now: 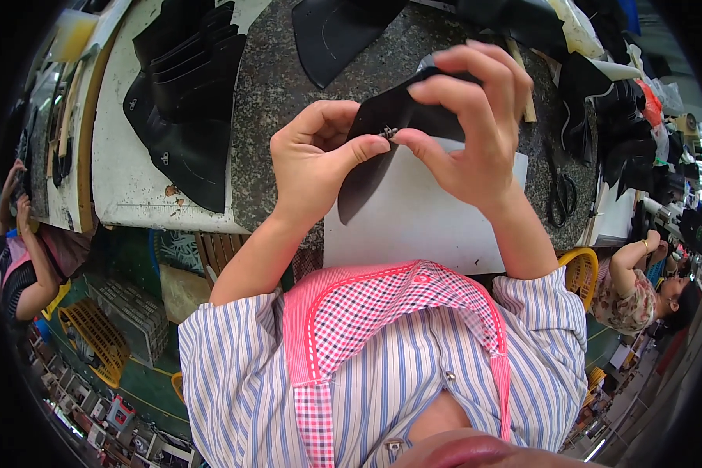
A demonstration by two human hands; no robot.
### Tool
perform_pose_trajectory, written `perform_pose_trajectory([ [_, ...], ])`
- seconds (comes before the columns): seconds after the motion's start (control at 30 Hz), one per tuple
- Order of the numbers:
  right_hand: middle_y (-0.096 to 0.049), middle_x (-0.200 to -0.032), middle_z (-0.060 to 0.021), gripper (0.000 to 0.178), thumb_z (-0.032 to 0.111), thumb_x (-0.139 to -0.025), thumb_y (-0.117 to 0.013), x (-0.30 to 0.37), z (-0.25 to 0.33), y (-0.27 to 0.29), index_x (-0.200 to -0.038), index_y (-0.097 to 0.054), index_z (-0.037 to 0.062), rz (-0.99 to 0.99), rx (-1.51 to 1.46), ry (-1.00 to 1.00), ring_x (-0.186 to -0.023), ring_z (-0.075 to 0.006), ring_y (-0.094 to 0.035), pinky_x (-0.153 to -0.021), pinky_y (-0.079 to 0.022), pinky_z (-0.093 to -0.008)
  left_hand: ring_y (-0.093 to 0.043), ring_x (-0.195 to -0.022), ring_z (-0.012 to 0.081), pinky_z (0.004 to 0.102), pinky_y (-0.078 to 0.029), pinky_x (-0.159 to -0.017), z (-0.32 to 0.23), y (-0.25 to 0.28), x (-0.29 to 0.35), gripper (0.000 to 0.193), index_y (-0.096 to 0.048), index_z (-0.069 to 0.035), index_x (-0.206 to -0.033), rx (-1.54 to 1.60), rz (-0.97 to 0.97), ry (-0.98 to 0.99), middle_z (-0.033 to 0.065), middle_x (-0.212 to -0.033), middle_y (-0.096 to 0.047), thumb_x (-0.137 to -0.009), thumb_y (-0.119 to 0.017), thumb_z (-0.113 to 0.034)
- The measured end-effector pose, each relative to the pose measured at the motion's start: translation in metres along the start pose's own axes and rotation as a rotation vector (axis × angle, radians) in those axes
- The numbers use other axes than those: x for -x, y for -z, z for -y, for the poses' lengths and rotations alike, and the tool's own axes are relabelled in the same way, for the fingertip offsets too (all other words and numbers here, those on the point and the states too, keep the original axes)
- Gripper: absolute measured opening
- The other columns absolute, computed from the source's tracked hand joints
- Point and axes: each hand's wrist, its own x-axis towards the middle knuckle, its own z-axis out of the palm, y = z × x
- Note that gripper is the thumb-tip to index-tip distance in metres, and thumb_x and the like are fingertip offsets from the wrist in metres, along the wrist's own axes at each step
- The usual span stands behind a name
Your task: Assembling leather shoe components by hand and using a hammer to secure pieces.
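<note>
A black leather-like piece [366, 186] with a curved edge is held up in front of me over a white sheet [413, 222]. My left hand [308, 168] grips its left side, thumb in front and fingers behind. Between my two thumb tips sits a small metal fitting [388, 132] on the piece. My right hand [483, 148] has its thumb against that fitting, with its bent fingers over the piece's upper part. What the fingers behind the piece do is hidden.
Overlapping black pieces [187, 117], some with metal fittings, lie on the white table at left. Another black piece [339, 35] lies ahead on the speckled mat [269, 86]. Black-handled scissors [561, 195] and more black pieces [632, 144] are at right. People work on both sides.
</note>
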Motion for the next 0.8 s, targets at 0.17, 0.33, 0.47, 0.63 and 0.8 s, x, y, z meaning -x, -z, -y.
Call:
perform_pose_trajectory([
  [0.17, -0.056, -0.071, -0.0021, 0.025, 0.006, -0.052, -0.070, 0.021, 0.006, -0.015, -0.075, -0.060, 0.0088, -0.010, -0.138, -0.069, -0.064, -0.0174, -0.052, -0.051, -0.038, -0.0252, -0.059, -0.075, 0.0110, 0.0214, -0.048, -0.068, 0.012, -0.008, 0.006, 0.029, -0.056, 0.003, -0.094, 0.188, -0.040, -0.014, 0.0078, -0.084, -0.061, -0.067, -0.068, 0.004],
  [0.33, -0.059, -0.071, -0.0036, 0.012, -0.002, -0.065, -0.065, 0.038, 0.001, -0.022, -0.076, -0.061, 0.0017, 0.057, -0.807, -0.572, -0.063, -0.0093, -0.056, -0.054, -0.042, -0.0196, -0.058, -0.073, 0.0092, 0.0202, -0.047, -0.067, 0.016, -0.010, 0.008, 0.029, -0.057, 0.003, -0.094, 0.236, -0.022, 0.070, 0.0061, -0.082, -0.061, -0.067, -0.068, 0.002],
  [0.47, -0.056, -0.077, -0.0079, 0.012, -0.008, -0.068, -0.063, 0.038, -0.003, -0.018, -0.078, -0.060, -0.0044, 0.178, -0.935, -0.628, -0.070, -0.0111, -0.054, -0.062, -0.044, -0.0200, -0.056, -0.072, 0.0073, 0.0193, -0.047, -0.066, 0.018, -0.006, 0.007, 0.027, -0.059, 0.002, -0.093, 0.283, -0.014, 0.169, 0.0043, -0.081, -0.062, -0.068, -0.068, 0.001],
  [0.63, -0.057, -0.072, -0.0052, 0.009, -0.005, -0.067, -0.065, 0.039, -0.006, -0.022, -0.075, -0.060, -0.0028, 0.147, -1.049, -0.669, -0.066, -0.0096, -0.054, -0.059, -0.044, -0.0187, -0.056, -0.072, 0.0072, 0.0189, -0.046, -0.066, 0.017, -0.006, 0.008, 0.025, -0.060, 0.002, -0.091, 0.271, 0.011, 0.153, 0.0040, -0.081, -0.061, -0.068, -0.068, 0.001],
  [0.8, -0.059, -0.068, -0.0040, 0.009, -0.001, -0.067, -0.066, 0.041, -0.008, -0.023, -0.073, -0.061, -0.0012, 0.164, -1.248, -0.828, -0.063, -0.0088, -0.055, -0.057, -0.044, -0.0183, -0.056, -0.071, 0.0074, 0.0180, -0.046, -0.064, 0.017, -0.005, 0.008, 0.023, -0.060, 0.002, -0.090, 0.221, 0.036, 0.098, 0.0031, -0.081, -0.060, -0.068, -0.068, 0.002],
])
